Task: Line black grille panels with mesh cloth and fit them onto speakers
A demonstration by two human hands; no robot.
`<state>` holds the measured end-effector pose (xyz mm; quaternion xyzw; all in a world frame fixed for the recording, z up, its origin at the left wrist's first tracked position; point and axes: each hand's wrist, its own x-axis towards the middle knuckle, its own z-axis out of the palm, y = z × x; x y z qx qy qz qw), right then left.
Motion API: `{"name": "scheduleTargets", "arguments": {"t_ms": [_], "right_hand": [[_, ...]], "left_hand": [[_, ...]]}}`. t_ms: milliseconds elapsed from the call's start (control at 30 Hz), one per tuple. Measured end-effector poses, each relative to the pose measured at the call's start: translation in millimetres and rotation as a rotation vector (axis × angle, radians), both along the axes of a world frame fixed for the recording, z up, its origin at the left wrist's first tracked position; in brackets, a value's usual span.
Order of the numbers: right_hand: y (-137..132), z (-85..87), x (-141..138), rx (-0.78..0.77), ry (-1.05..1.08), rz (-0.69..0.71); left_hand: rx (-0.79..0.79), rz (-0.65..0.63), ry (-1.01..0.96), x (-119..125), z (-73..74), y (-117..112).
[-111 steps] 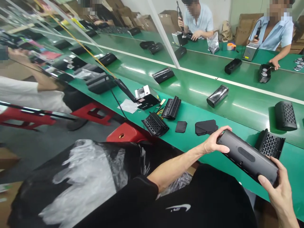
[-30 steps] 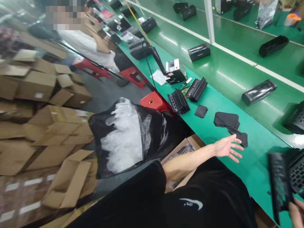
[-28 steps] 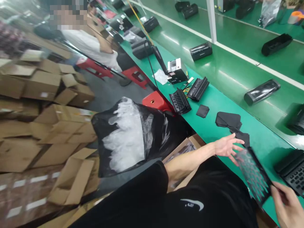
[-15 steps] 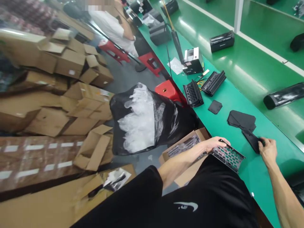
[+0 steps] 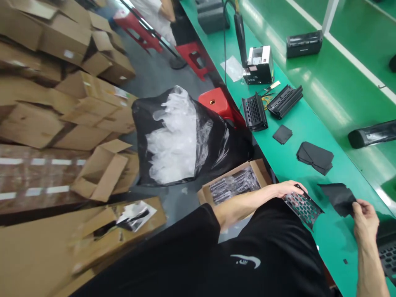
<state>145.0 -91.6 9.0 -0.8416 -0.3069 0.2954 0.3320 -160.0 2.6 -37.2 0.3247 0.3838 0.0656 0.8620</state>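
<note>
My left hand (image 5: 286, 189) grips a black perforated grille (image 5: 305, 206) by its near end, holding it over the edge of the green bench (image 5: 312, 119). My right hand (image 5: 365, 216) pinches a black fabric sheet (image 5: 337, 197), lifted just off the bench to the right of the grille. A stack of similar black sheets (image 5: 315, 156) lies a little farther along the bench, with a single small sheet (image 5: 282, 134) beyond it.
Two more grilles (image 5: 254, 111) (image 5: 284, 101) and a small boxed device (image 5: 259, 66) lie farther up the bench. A black speaker body (image 5: 371, 134) rests on the conveyor. Below the bench stand a carton of parts (image 5: 235, 185), a black plastic bag (image 5: 182, 136), a red stool (image 5: 216, 103) and piled cardboard boxes (image 5: 62, 103).
My right hand has picked one black sheet off the bench and drawn it toward me. My left hand keeps the grille. The view has tilted further down and left.
</note>
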Motion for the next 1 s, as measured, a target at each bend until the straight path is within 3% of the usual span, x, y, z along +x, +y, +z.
{"name": "scheduleTargets", "arguments": {"t_ms": [133,267,400,500,567,733,867,1000], "right_hand": [[-16,-16.7,1,-0.15,-0.211,-0.052],[-20,-24.1,-20,-0.185,-0.41,-0.105],[-8,-47.6,-60,-0.221,-0.32,0.008],[-2,-66.5,-76,-0.233,-0.264,0.012],[-3,-72.1,-74,-0.212,-0.23,-0.002],[-16,-64.9,-57,-0.091,-0.114,-0.057],[-21,-61.7,-56,0.029,0.054,-0.123],[-23,-67.8,-58,0.176,0.161,-0.305]], "left_hand": [[0.123,-0.142,0.043,30,0.0,2],[0.259,-0.225,0.123,39,4.2,1],[0.538,-0.301,0.261,29,14.0,6],[0.847,-0.478,0.321,25,22.8,19],[0.945,-0.597,0.335,31,27.0,30],[0.961,-0.587,0.449,78,26.6,48],[0.797,-0.582,0.31,118,18.0,48],[0.755,-0.528,0.214,127,7.7,54]]}}
